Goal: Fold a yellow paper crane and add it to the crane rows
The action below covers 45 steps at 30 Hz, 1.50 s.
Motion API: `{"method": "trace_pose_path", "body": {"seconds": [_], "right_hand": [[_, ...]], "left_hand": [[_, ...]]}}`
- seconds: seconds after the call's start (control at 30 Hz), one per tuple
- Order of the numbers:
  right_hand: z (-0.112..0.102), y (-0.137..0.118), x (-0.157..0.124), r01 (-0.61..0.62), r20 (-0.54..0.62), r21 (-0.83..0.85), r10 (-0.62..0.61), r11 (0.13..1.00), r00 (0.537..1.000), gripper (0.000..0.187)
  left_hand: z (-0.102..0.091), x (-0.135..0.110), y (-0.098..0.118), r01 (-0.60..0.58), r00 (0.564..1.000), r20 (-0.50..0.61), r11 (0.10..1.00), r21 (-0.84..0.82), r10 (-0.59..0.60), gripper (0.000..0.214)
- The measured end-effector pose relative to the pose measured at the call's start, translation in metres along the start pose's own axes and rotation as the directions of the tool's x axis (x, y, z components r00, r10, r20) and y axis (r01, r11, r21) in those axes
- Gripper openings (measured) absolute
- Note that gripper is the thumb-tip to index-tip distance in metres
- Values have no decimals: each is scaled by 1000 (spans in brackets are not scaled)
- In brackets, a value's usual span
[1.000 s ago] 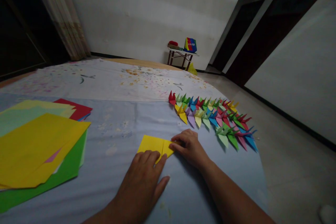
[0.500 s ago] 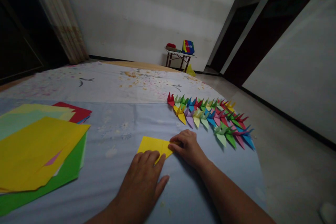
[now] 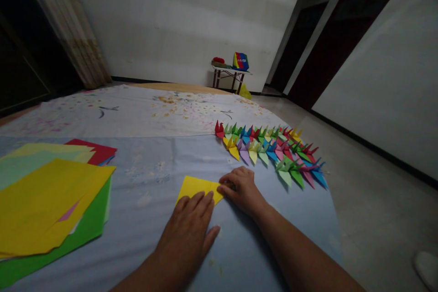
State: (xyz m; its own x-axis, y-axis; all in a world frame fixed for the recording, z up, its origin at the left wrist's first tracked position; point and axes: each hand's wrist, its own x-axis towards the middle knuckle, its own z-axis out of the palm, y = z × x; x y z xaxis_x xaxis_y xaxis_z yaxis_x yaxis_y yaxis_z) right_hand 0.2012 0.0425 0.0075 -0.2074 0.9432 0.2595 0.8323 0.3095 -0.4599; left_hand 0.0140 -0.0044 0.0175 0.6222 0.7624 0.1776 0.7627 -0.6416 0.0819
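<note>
A piece of folded yellow origami paper lies flat on the table in front of me. Across its near edge my left hand rests flat, fingers stretched out over the paper and thumb apart. The right corner of the paper sits between the thumb and fingers of my right hand, which is closed in a pinch on it. That corner is partly hidden by my fingers. Beyond my right hand stand rows of folded paper cranes in many colours.
On the left lies a stack of coloured paper sheets. A pale blue cloth and a floral white cloth cover the table. By the far wall stands a small table with a striped bag on it.
My left hand has shifted slightly across the folded paper, its fingers now lying more over the middle. My right hand keeps its pinch. The view has tilted a little.
</note>
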Motion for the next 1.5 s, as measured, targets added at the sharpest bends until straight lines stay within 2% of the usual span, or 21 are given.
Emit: {"method": "trace_pose_path", "body": {"seconds": [0.23,0.37,0.6,0.8,1.03,1.17,1.3,1.4,1.5], "right_hand": [[3,-7,-6,-5,-56,-157,-4,988,998,52],[4,-12,-7,-71,-39,-208,64,975,997,59],[-1,-9,-7,-221,-14,-222,223,950,975,62],[-3,-3,-9,-251,-28,-207,251,946,968,63],[-11,12,-12,-293,-49,-191,289,937,956,59],[-17,21,-12,-300,-134,-198,277,933,951,51],[-14,10,-12,-219,-242,-175,174,960,954,52],[-4,-7,-11,-119,-116,-175,99,977,988,61],[3,-15,-11,-130,-15,-174,129,976,991,62]], "left_hand": [[5,-1,-1,-22,1000,2,1000,8,22,42],[6,-1,-2,-31,999,19,999,21,31,45],[7,-2,-7,-50,999,10,998,30,50,45],[10,-3,-9,-59,998,-31,998,13,60,45],[3,-2,-9,-69,997,29,998,3,69,46],[5,-3,-10,-65,997,29,998,-23,66,47],[8,-3,-11,-63,998,28,997,-42,64,46],[6,-1,-11,-70,995,67,996,-53,74,47],[1,1,-13,-78,987,133,995,-61,85,49]]}}
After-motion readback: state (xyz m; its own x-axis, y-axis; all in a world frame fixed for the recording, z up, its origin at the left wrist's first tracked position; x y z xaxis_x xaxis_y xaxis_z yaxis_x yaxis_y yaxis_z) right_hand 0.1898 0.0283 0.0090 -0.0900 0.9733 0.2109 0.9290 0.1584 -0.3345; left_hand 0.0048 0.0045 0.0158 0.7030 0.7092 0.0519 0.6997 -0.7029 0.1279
